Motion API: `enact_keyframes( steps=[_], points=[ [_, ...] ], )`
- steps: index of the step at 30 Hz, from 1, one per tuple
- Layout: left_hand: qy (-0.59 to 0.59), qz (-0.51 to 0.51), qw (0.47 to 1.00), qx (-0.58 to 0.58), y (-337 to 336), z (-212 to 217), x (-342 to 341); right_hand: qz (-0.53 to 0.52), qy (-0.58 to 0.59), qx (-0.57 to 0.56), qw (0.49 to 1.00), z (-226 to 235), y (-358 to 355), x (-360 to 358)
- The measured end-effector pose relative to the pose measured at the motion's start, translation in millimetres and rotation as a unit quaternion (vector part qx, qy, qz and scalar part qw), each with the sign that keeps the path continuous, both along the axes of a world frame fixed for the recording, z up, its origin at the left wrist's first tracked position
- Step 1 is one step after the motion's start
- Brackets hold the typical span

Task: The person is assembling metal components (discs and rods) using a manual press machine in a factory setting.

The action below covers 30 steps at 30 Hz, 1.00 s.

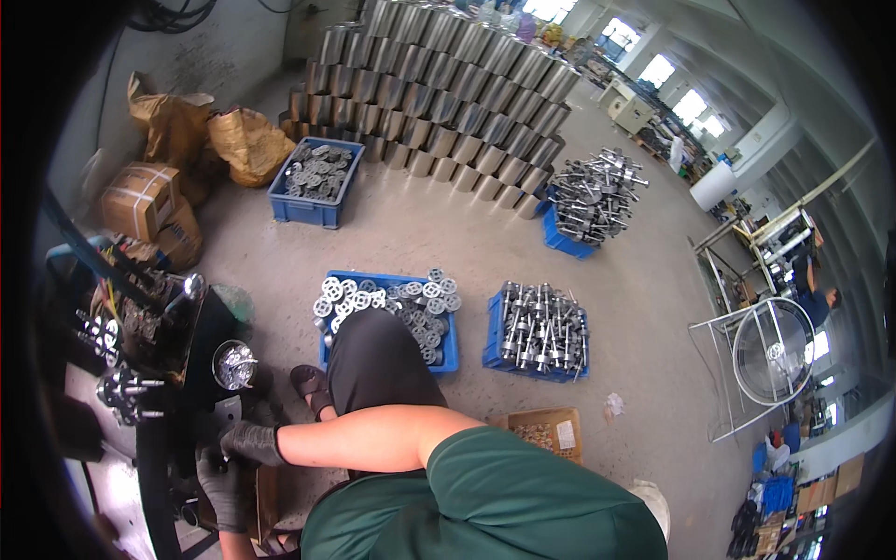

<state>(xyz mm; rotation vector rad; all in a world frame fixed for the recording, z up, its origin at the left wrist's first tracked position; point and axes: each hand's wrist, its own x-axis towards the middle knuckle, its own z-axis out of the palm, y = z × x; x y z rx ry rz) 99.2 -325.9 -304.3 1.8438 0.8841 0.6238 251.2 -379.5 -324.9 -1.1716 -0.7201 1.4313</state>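
Note:
My right hand (252,442), in a dark grey glove, reaches across to the lower left, its fingers bent together close to my left hand. My left hand (222,490), gloved alike, is just below it with its fingers curled. Whatever lies between the fingers is too small and dark to make out. Both hands are at the edge of a dark, oily machine (163,341). Just above them is a round metal bowl (233,364) with shiny contents. Left of the hands, a cluster of metal parts with rods (129,394) rests by the machine.
A blue crate (453,350) of round slotted metal parts stands before my knee; right of it is a blue crate (490,341) of rotor-like shafts. A cardboard tray (565,420) lies nearby. Farther off are stacked metal cylinders (439,103), more crates, sacks (247,145) and another person (817,303).

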Motion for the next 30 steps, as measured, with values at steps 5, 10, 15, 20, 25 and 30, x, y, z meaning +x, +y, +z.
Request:
enact_keyframes(
  steps=[5, 10, 15, 20, 25, 30],
  points=[
    [0.018, 0.045, 0.997, 0.066, -7, 53, -14, -0.009, -0.023, 0.072, 0.997, 29, -5, 10],
    [0.082, 0.022, 0.995, 0.057, 2, 46, -7, -0.083, 0.109, -0.192, 0.972, 87, -30, 22],
    [0.087, 0.022, 0.987, 0.137, 1, 19, -7, -0.009, 0.188, -0.218, 0.957, 26, -23, 14],
    [0.240, 0.019, 0.965, 0.100, 13, 14, -23, -0.056, 0.151, -0.179, 0.971, 12, -15, 16],
    [0.350, 0.031, 0.936, 0.016, 49, -70, -63, -0.110, 0.104, -0.159, 0.976, -2, -11, 12],
    [0.471, -0.044, 0.881, -0.021, 81, -149, -80, -0.009, -0.035, -0.184, 0.982, -18, -11, 0]
  ],
)
